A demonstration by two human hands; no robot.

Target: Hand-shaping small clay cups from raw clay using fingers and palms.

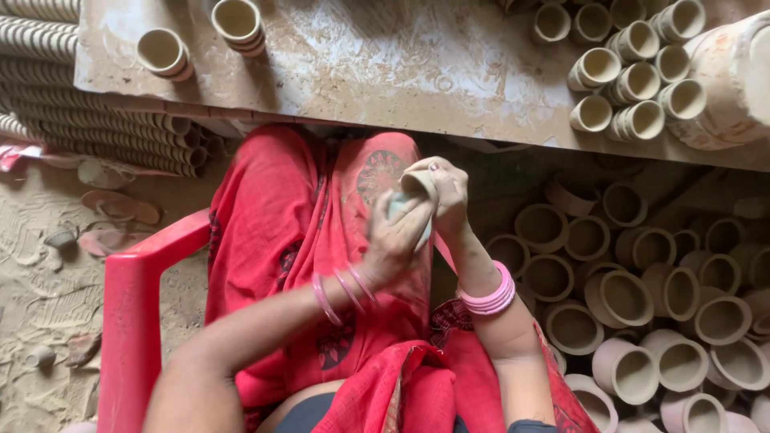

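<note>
Right hand fingers wrap the small clay cup firmly, steadying it, while left hand fingers press the pale cloth evenly against its side.

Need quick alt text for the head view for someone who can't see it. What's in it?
Seen from above, a seated person's right hand holds a small clay cup while the left hand presses a pale cloth against it. Clay cups stand on the workbench ahead, and more cups are piled at right.
</note>
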